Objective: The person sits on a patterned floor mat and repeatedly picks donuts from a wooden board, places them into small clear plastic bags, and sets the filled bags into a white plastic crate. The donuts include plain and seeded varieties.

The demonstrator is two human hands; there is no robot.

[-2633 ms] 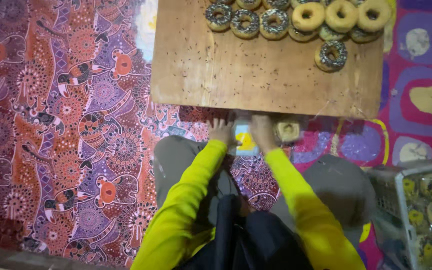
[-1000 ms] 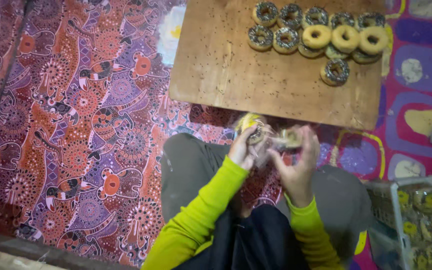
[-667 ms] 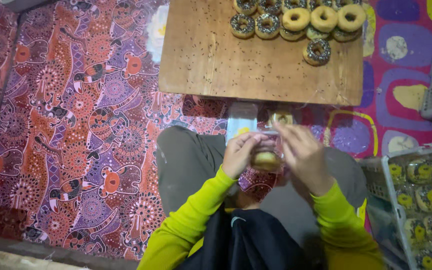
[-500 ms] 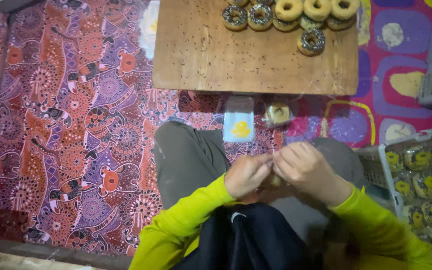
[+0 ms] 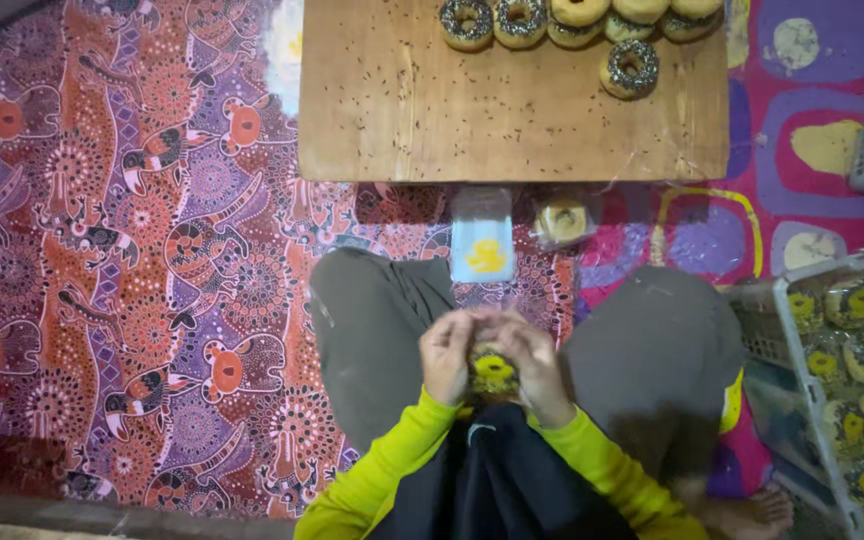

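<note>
Patterned mat (image 5: 132,260) underneath, wooden board (image 5: 512,110) up top with doughnuts (image 5: 632,68) along its far edge. At the right, a crate (image 5: 832,380) of bagged doughnuts. Near the lap — left hand (image 5: 447,355) and right hand (image 5: 532,365) both closed around one bagged doughnut (image 5: 493,371), held between the knees.

Seated on a patterned purple-and-orange floor mat (image 5: 132,260), the person's left hand (image 5: 447,355) and right hand (image 5: 532,362) close together around a clear-wrapped doughnut with a yellow label (image 5: 493,371). Sprinkled ring doughnuts (image 5: 631,67) sit on the wooden tabletop (image 5: 452,110) ahead.
</note>
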